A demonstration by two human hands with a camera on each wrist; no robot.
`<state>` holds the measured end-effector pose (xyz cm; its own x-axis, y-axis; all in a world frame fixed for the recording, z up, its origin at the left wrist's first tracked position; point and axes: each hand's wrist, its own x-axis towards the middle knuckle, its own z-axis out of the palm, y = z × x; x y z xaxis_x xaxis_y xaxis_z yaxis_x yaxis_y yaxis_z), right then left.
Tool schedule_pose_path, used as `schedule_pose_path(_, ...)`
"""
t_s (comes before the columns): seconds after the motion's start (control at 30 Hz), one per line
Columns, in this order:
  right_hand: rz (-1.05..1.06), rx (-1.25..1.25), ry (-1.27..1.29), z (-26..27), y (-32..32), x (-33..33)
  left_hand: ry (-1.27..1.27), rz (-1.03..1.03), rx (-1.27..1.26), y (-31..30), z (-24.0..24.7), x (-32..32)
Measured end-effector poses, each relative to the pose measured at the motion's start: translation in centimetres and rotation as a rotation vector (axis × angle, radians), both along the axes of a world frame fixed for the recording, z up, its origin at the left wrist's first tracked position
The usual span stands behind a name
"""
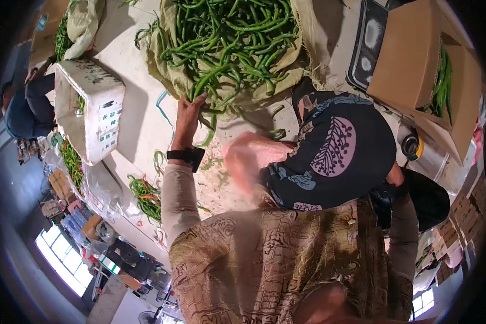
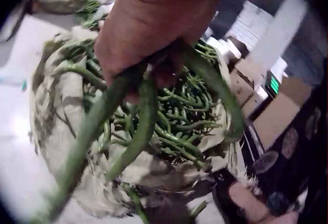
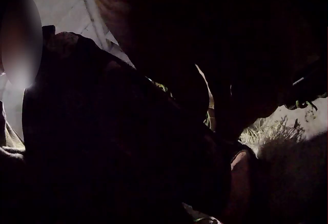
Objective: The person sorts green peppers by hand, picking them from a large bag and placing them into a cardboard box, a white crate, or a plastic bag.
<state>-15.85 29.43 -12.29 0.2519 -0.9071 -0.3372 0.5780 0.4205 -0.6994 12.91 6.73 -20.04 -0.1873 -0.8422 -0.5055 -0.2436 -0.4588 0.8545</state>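
Note:
In the head view my left hand (image 1: pixel 188 120) grips long green chili peppers (image 1: pixel 213 129) at the front edge of an open cloth sack (image 1: pixel 170 70). More peppers (image 1: pixel 237 27) are heaped in the sack. In the left wrist view the fingers curl round several peppers (image 2: pixel 143 126), which hang down over the sack. My right hand (image 1: pixel 397 174) shows only a strip beside a dark floral cloth item (image 1: pixel 329 146) with a pale purple patch; its fingers are hidden. Pink cloth (image 1: pixel 270 151) lies beside this item. The right wrist view is mostly dark.
A white foam box (image 1: pixel 102 119) stands at the left, with a person (image 1: pixel 29 108) behind it. A pile of green peppers (image 1: pixel 146 194) lies on the pale surface. At the right are a black tray (image 1: pixel 368 43) and a cardboard box (image 1: pixel 407 59) with peppers inside.

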Motion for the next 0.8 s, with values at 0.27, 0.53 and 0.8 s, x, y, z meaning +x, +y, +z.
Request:
schedule_pose_path(0.27,0.014,0.000,-0.194,-2.3,-2.1,2.6,0.090,0.127,0.102,-0.5,3.9,4.6)
schedule_pose_path(0.53,0.056,-0.032,-0.411,-3.7,-3.5,6.7,-0.077,-0.017,0.082,1.4,3.0,7.3)
schedule_pose_path(0.8,0.058,-0.055,-0.574,-4.8,-4.4,9.6,0.117,0.169,0.109,3.6,-6.0,0.3)
